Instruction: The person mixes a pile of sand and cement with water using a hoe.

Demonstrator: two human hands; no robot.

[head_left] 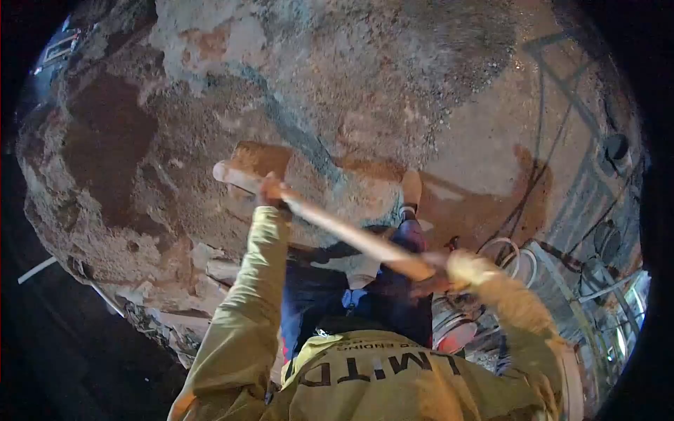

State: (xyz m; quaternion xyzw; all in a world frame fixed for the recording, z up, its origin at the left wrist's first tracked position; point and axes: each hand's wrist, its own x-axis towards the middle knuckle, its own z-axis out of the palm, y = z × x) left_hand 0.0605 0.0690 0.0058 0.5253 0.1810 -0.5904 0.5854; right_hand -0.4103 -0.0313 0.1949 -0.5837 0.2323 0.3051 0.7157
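A hoe [351, 231] with a pale wooden handle slants across the view, its rounded end at upper left. Beside that end a flat, rust-brown blade [261, 157] overlaps the soil. My left hand [272, 189] is closed round the handle close to the blade. Lower right, near the other end of the handle, my right hand [437, 271] is closed on it too, smeared by motion. Both arms wear yellow sleeves. The hoe is above rough, broken earth [210, 105] in front of my feet.
A bluish-grey streak [298, 133] runs through the soil. My shoe [412, 188] rests on the ground near the hoe. At right lie a pale hose loop [507, 242], a round container [456, 333] and metal bars [562, 281]. The ground drops into darkness at lower left.
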